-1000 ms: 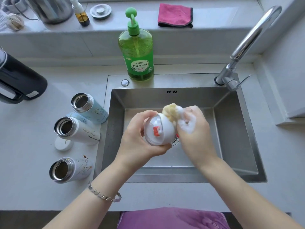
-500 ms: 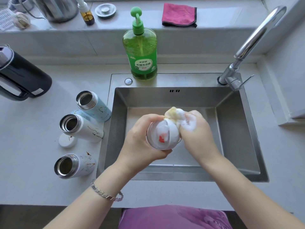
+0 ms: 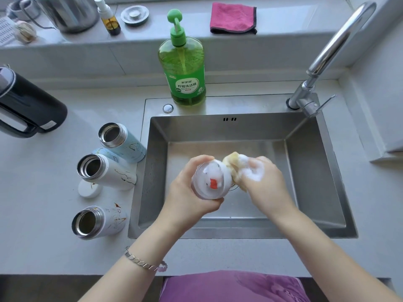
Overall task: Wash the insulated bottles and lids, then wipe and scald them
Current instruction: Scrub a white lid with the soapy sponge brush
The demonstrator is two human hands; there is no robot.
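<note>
Lid (image 3: 212, 179): white, red tab facing camera, foam on it, held over the middle of the sink (image 3: 305, 171), above the basin floor.

Left hand (image 3: 189, 195): clamped on the lid, fingers curled over its far edge, thumb under the near edge. Forearm comes in from lower left, wrist roughly straight, bracelet (image 3: 144, 261) on it.

Right hand (image 3: 266, 182): back of hand up, fingers curled round a yellow sponge (image 3: 233, 164), foam across the knuckles. Sponge touches the lid's right side. Forearm comes in from lower right.

The hands are close together, meeting at the lid.

Three bottles (image 3: 106, 173) in a row on the surface (image 3: 43, 192) just left of the sink, open mouths toward the camera: blue one farthest, two white ones nearer. A white cap (image 3: 89, 188) lies flat beside the middle one.

Green soap bottle (image 3: 183, 68) stands on the sink's back rim. Tap (image 3: 327, 51) at back right, spout arcing up and right, no water visible. Black jug (image 3: 30, 110) at far left. Pink cloth (image 3: 232, 17) folded on the ledge behind.
</note>
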